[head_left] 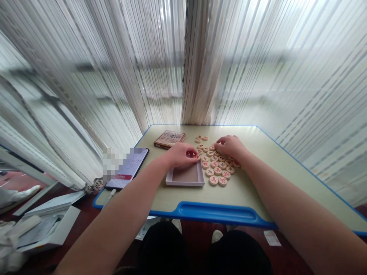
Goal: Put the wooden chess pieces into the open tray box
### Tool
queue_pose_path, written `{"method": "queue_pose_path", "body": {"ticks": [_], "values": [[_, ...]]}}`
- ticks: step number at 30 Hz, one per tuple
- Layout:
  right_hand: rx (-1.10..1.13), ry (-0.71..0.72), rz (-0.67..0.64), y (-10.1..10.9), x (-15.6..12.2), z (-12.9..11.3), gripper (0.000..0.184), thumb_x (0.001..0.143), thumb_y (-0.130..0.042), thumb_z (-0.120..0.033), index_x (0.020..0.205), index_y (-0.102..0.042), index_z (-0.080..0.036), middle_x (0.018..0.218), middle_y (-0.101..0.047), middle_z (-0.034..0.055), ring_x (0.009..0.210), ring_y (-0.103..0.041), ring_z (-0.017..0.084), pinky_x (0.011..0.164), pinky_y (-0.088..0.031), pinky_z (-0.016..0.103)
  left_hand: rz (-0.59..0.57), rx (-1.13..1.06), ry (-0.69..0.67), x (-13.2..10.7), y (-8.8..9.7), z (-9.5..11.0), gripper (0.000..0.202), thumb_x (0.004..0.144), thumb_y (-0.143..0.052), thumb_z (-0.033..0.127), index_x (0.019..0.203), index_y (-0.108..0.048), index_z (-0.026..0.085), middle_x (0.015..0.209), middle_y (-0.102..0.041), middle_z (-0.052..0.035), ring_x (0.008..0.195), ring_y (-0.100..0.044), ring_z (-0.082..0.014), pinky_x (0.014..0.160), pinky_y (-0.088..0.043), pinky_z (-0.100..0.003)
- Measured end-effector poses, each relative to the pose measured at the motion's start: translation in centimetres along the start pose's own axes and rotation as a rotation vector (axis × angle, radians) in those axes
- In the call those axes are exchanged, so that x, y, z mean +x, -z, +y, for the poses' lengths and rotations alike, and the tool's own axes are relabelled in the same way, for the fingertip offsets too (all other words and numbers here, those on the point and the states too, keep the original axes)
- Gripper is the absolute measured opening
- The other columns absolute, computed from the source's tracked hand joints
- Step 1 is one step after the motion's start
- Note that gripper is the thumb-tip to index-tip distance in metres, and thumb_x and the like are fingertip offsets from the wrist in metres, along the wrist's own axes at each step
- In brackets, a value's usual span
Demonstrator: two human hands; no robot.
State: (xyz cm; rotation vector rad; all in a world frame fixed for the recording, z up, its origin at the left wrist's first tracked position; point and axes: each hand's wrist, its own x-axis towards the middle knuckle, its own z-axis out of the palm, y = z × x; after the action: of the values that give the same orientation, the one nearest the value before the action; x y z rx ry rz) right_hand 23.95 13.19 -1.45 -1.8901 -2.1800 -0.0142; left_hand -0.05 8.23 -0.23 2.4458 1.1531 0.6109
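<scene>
Ample room parts right fingers (221, 141), hold unclear, from the blue edge (220, 219); left fingers (189, 146) pinch a disc (196, 157) at the tray (185, 183).

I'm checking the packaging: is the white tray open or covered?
Open: the white tray shows its inner floor uncovered; the left hand hides part.

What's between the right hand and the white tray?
Several round, character-marked pieces lie on the tabletop between the right hand and the white tray, as the head view shows.

Chinese characters mark pieces (214, 164); phone (129, 168) shows "…27".
</scene>
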Motion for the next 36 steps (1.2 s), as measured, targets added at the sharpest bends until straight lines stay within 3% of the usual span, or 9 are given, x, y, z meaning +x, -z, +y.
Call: {"method": "queue_pose_path", "body": {"ticks": [7,16,21,23,26,30,36], "values": [[0.012,0.007,0.014,-0.2,0.0,0.0,0.039,0.080,-0.050,-0.045,0.099,-0.072,-0.021,0.094,-0.066,0.0087,0.091,-0.054,0.023,0.088,-0.040,0.036,0.002,-0.024,0.035,0.0,0.2,-0.1,0.037,0.071,-0.064,0.046,0.095,-0.070,0.018,0.085,-0.070,-0.0031,0.077,-0.062,-0.0168,0.070,-0.046,-0.026],[0.015,0.008,-0.001,-0.1,0.0,0.1,0.035,0.077,-0.052,-0.044,0.093,-0.074,-0.021,0.092,-0.066,0.0092,0.090,-0.054,0.024,0.083,-0.042,0.036,0.161,0.059,0.054,0.2,0.6,-0.6,0.024,0.077,-0.052,0.027,0.088,-0.070,0.016,0.084,-0.070,-0.0040,0.077,-0.062,-0.0162,0.071,-0.047,-0.027],[0.161,0.029,0.156,1.9,-1.5,-1.9,0.031,0.078,-0.055,-0.042,0.089,-0.072,-0.018,0.092,-0.065,0.0085,0.083,-0.056,0.020,0.077,-0.043,0.031,0.172,0.028,0.058,0.2,0.7,-0.8,0.023,0.076,-0.053,0.028,0.087,-0.070,0.016,0.084,-0.070,-0.0034,0.077,-0.062,-0.0160,0.071,-0.047,-0.027],[0.310,0.107,0.222,3.1,-2.8,-3.8,0.032,0.080,-0.055,-0.043,0.089,-0.071,-0.018,0.092,-0.064,0.0073,0.076,-0.057,0.017,0.073,-0.044,0.029,0.177,0.029,0.060,0.2,0.7,-0.9,0.023,0.076,-0.053,0.028,0.084,-0.070,0.016,0.081,-0.070,-0.0030,0.075,-0.062,-0.0154,0.069,-0.046,-0.026],[0.437,0.369,0.199,4.0,-4.7,-6.4,0.026,0.078,-0.060,-0.040,0.090,-0.071,-0.020,0.089,-0.063,0.0058,0.075,-0.057,0.015,0.070,-0.044,0.027,0.232,0.043,0.059,0.3,0.7,-1.1,0.022,0.076,-0.052,0.028,0.080,-0.070,0.015,0.073,-0.069,-0.0025,0.069,-0.060,-0.0147,0.065,-0.044,-0.026],[0.266,0.640,0.064,3.5,-6.2,-8.0,0.015,0.076,-0.064,-0.033,0.083,-0.072,-0.022,0.085,-0.061,0.0062,0.085,-0.054,0.020,0.076,-0.043,0.031,0.339,0.062,0.064,0.4,0.7,-1.4,0.022,0.076,-0.052,0.027,0.077,-0.070,0.015,0.070,-0.068,-0.0025,0.066,-0.059,-0.0140,0.062,-0.043,-0.025],[0.085,0.635,-0.114,3.5,-7.0,-8.7,0.018,0.077,-0.061,-0.035,0.081,-0.073,-0.021,0.087,-0.060,0.0069,0.084,-0.052,0.019,0.072,-0.042,0.029,0.316,0.040,0.067,0.4,0.7,-1.4,0.020,0.071,-0.053,0.024,0.074,-0.070,0.014,0.065,-0.066,-0.0012,0.061,-0.057,-0.0124,0.058,-0.041,-0.023]]}}
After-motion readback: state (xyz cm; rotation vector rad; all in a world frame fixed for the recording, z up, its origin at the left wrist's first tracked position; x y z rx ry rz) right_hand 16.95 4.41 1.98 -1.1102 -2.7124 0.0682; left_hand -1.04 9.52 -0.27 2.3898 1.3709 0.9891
